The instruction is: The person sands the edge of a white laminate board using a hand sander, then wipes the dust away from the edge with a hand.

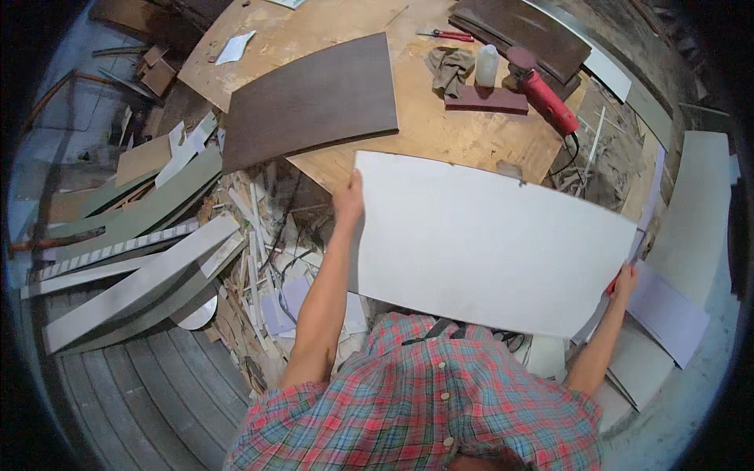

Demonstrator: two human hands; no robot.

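Both hands are gripping a white sheet point(487, 243): left hand point(348, 200) clasping its left edge, right hand point(624, 281) pinching the near-right corner, perhaps with something red.

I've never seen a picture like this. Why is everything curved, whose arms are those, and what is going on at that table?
There is no machine here: a person wears a wide fisheye camera on the head, looking down, which bends straight edges. The arms are the person's own. The left hand and right hand each grip a side edge of a large white panel, held above the floor. On the plywood workbench lie a dark brown board, a red power tool, a white bottle, a rag and red pliers. Offcut strips litter the floor.
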